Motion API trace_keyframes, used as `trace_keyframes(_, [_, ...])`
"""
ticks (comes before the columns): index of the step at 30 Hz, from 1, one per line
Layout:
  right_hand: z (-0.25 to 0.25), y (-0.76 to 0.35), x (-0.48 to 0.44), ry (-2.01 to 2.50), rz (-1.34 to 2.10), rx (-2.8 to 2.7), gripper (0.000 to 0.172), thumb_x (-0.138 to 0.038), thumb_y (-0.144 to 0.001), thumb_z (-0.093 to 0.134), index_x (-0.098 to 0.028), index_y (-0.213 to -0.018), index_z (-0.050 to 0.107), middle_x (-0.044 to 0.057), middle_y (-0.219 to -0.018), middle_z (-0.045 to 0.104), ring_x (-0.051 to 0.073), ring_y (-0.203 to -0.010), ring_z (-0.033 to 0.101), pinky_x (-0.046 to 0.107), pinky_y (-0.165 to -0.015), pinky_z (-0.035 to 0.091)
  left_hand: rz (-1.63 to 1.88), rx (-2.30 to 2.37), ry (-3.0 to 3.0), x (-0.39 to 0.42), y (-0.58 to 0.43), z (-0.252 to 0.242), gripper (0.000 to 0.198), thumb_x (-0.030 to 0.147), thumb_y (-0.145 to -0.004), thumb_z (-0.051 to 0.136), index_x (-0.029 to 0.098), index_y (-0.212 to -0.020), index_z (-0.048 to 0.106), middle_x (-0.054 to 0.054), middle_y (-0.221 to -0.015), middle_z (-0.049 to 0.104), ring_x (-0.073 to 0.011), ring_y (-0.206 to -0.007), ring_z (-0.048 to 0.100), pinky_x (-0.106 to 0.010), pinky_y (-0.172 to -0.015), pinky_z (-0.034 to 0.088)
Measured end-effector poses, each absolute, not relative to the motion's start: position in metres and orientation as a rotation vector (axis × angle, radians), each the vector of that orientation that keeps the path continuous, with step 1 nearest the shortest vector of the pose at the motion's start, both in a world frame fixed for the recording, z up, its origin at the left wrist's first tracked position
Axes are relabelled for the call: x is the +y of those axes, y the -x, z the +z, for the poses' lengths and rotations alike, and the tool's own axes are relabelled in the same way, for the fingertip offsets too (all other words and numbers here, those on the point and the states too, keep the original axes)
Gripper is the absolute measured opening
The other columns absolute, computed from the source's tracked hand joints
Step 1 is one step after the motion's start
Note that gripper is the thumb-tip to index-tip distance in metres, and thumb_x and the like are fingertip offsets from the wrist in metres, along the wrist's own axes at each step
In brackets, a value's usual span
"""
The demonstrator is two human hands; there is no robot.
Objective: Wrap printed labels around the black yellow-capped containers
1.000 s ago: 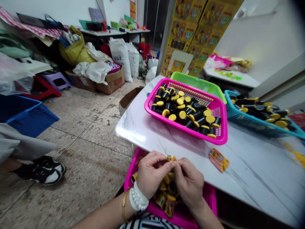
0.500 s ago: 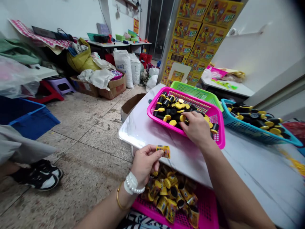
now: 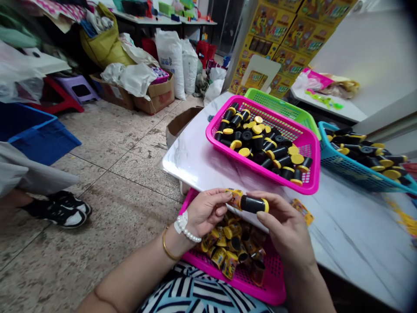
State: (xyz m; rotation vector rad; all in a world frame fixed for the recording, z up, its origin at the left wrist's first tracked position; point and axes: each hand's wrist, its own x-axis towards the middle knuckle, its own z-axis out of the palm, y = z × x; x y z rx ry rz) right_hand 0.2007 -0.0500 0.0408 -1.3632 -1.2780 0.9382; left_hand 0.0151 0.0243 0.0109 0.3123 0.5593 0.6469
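Note:
My left hand (image 3: 203, 214) pinches a yellow printed label sleeve (image 3: 235, 198) between thumb and fingers. Its edge meets the end of a small black canister with a yellow cap (image 3: 252, 204), which my right hand (image 3: 291, 230) grips by the capped end. I cannot tell whether the sleeve goes around the canister. Just beyond, a pink basket (image 3: 313, 184) on the table holds many black, yellow-capped canisters. Below my hands, a second pink basket (image 3: 275, 284) at my lap contains canisters wrapped in yellow labels. Another yellow label piece (image 3: 302, 212) lies beside my right hand.
The white marbled table (image 3: 185, 163) carries a green basket (image 3: 283, 108) and a blue basket (image 3: 350, 167) of canisters. Yellow printed boxes (image 3: 269, 26) are stacked behind. An open carton (image 3: 180, 124) stands at the table's left. Another person's shoe (image 3: 70, 208) shows on the floor.
My right hand has come out of the upper pink basket with a black canister and brought it to the label sleeve in my left hand. The view has tilted downward.

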Motion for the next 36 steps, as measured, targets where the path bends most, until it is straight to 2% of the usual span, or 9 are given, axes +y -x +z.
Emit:
trace_keyframes(7, [0.04, -0.198, -0.049, 1.553, 0.668, -1.332, 0.021, -0.028, -0.085, 0.074, -0.024, -0.106, 0.072, 0.01, -0.121, 0.074, 0.027, -0.11, 0.072, 0.044, -0.1, 0.058, 0.643, 0.566, -0.342, 0.024, -0.021, 0.006, 0.02, 0.021, -0.073, 0.082, 0.009, -0.081, 0.069, 0.0, -0.073, 0.064, 0.0021, -0.039, 0.039, -0.011, -0.032, 0.015])
trace_keyframes(10, [0.037, -0.193, -0.051, 1.506, 0.679, -1.403, 0.023, -0.026, -0.086, 0.073, -0.025, -0.108, 0.069, 0.011, -0.126, 0.072, 0.026, -0.11, 0.073, 0.042, -0.098, 0.06, 0.665, 0.581, -0.377, 0.022, -0.024, 0.004, 0.023, 0.024, -0.072, 0.083, 0.009, -0.078, 0.067, 0.0, -0.071, 0.064, 0.0018, -0.039, 0.041, -0.012, -0.032, 0.016])
trace_keyframes(17, [0.027, -0.193, -0.051, 1.469, 0.549, -1.489, 0.023, -0.021, -0.083, 0.074, -0.025, -0.104, 0.066, 0.007, -0.108, 0.074, 0.023, -0.101, 0.073, 0.037, -0.089, 0.062, 0.698, 0.642, -0.382, 0.021, -0.02, 0.003, 0.03, 0.029, -0.071, 0.085, 0.009, -0.085, 0.067, 0.002, -0.064, 0.062, 0.0004, -0.038, 0.041, -0.014, -0.032, 0.013])
trace_keyframes(23, [0.023, -0.191, -0.054, 1.396, 0.679, -1.453, 0.026, -0.016, -0.084, 0.072, -0.026, -0.107, 0.063, 0.009, -0.119, 0.072, 0.024, -0.11, 0.072, 0.038, -0.091, 0.062, 0.653, 0.604, -0.331, 0.018, -0.022, -0.004, 0.033, 0.027, -0.064, 0.088, 0.011, -0.081, 0.064, 0.002, -0.067, 0.064, 0.0006, -0.037, 0.039, -0.015, -0.031, 0.01])
trace_keyframes(28, [0.024, -0.192, -0.055, 1.278, 0.713, -1.381, 0.032, -0.012, -0.083, 0.075, -0.029, -0.109, 0.067, 0.005, -0.111, 0.072, 0.023, -0.107, 0.071, 0.04, -0.095, 0.059, 0.823, 0.789, -0.58, 0.007, -0.02, 0.003, 0.039, 0.04, -0.074, 0.085, 0.011, -0.095, 0.068, 0.005, -0.057, 0.057, -0.0019, -0.042, 0.04, -0.012, -0.036, 0.022])
trace_keyframes(30, [0.026, -0.194, -0.058, 1.218, 0.716, -1.395, 0.036, -0.011, -0.082, 0.077, -0.03, -0.111, 0.07, 0.005, -0.109, 0.071, 0.023, -0.107, 0.069, 0.04, -0.095, 0.057, 0.879, 0.795, -0.702, 0.007, -0.013, 0.007, 0.051, 0.038, -0.069, 0.089, 0.015, -0.109, 0.066, -0.001, -0.08, 0.067, -0.0044, -0.052, 0.05, -0.013, -0.041, 0.032])
trace_keyframes(32, [0.027, -0.196, -0.061, 1.193, 0.707, -1.436, 0.039, -0.01, -0.081, 0.079, -0.031, -0.114, 0.072, 0.005, -0.109, 0.068, 0.023, -0.108, 0.066, 0.038, -0.094, 0.056, 0.811, 0.715, -0.797, 0.011, -0.005, 0.011, 0.063, 0.033, -0.063, 0.093, 0.018, -0.116, 0.065, -0.007, -0.104, 0.068, -0.01, -0.068, 0.061, -0.016, -0.048, 0.044])
trace_keyframes(33, [0.026, -0.196, -0.062, 1.2, 0.691, -1.469, 0.041, -0.011, -0.08, 0.08, -0.032, -0.115, 0.073, 0.005, -0.11, 0.067, 0.022, -0.109, 0.064, 0.037, -0.093, 0.055, 0.729, 0.664, -0.829, 0.013, -0.003, 0.012, 0.062, 0.033, -0.062, 0.093, 0.017, -0.114, 0.066, -0.007, -0.106, 0.068, -0.0125, -0.074, 0.063, -0.018, -0.052, 0.048])
trace_keyframes(36, [0.021, -0.197, -0.062, 1.254, 0.632, -1.566, 0.047, -0.013, -0.08, 0.082, -0.036, -0.12, 0.073, 0.004, -0.109, 0.062, 0.02, -0.104, 0.062, 0.034, -0.087, 0.055, 0.544, 0.596, -0.874, 0.018, -0.003, 0.011, 0.045, 0.034, -0.065, 0.091, 0.013, -0.098, 0.07, -0.004, -0.086, 0.069, -0.0127, -0.072, 0.063, -0.023, -0.062, 0.052])
